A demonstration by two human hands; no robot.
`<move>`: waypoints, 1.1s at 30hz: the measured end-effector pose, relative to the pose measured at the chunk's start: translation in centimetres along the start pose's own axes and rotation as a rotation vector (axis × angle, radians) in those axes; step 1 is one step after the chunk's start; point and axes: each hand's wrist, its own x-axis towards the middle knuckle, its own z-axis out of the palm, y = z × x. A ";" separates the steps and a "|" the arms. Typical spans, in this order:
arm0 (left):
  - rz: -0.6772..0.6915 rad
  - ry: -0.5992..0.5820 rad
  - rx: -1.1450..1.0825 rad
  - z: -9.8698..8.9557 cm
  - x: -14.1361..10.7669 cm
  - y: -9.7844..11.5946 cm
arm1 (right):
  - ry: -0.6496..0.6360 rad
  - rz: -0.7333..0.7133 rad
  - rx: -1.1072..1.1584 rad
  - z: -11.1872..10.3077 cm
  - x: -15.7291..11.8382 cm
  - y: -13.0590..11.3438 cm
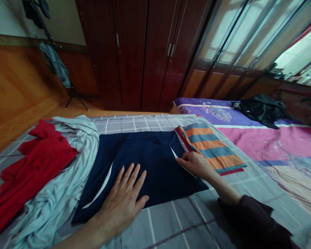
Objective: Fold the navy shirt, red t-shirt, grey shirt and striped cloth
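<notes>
Dark navy shorts (155, 173) with curved white side stripes lie spread on a grey checked bed cover (171, 218). My left hand (126, 193) rests flat on their lower left part, fingers spread, holding nothing. On the right side, my right hand (193, 162) has its fingers closed in a pinch on the edge of the shorts beside a white stripe. Just beyond my right hand is a folded stack topped by an orange and grey-blue striped cloth (209, 143), with red fabric showing under it.
At the left lie a red garment (41, 155) and a crumpled pale green cloth (75, 166). A second bed (248, 138) at the right carries a black garment (261, 109). Behind stand a dark red wardrobe (145, 52) and a coat stand (72, 90).
</notes>
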 end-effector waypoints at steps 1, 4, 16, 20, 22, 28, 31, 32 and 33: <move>0.001 0.005 0.000 0.0 0.0 0.0 | -0.012 0.001 0.013 0.1 0.5 -0.2; 0.000 0.028 0.004 0.0 0.0 -0.1 | -0.020 0.004 0.043 0.8 1.2 0.0; 0.015 0.097 0.018 0.8 0.0 -0.2 | -0.058 0.007 -0.010 0.2 0.1 0.8; 0.020 0.093 0.030 0.9 -0.1 -0.3 | -0.144 -0.057 -0.036 -0.3 -0.2 1.2; 0.017 0.091 0.030 0.9 -0.1 -0.2 | -0.136 -0.063 -0.077 -0.2 -0.1 1.5; 0.022 0.116 0.020 1.1 -0.1 -0.2 | -0.053 0.001 -0.208 0.1 -0.4 1.0; 0.027 0.135 0.013 1.1 0.0 -0.3 | 0.155 -0.054 -0.153 0.8 -0.5 0.3; 0.030 0.139 0.011 1.1 0.0 -0.3 | 0.222 -0.132 -0.111 1.1 -0.4 0.1; 0.032 0.143 0.012 1.1 0.1 -0.3 | 0.260 -0.236 -0.071 1.5 -0.3 0.0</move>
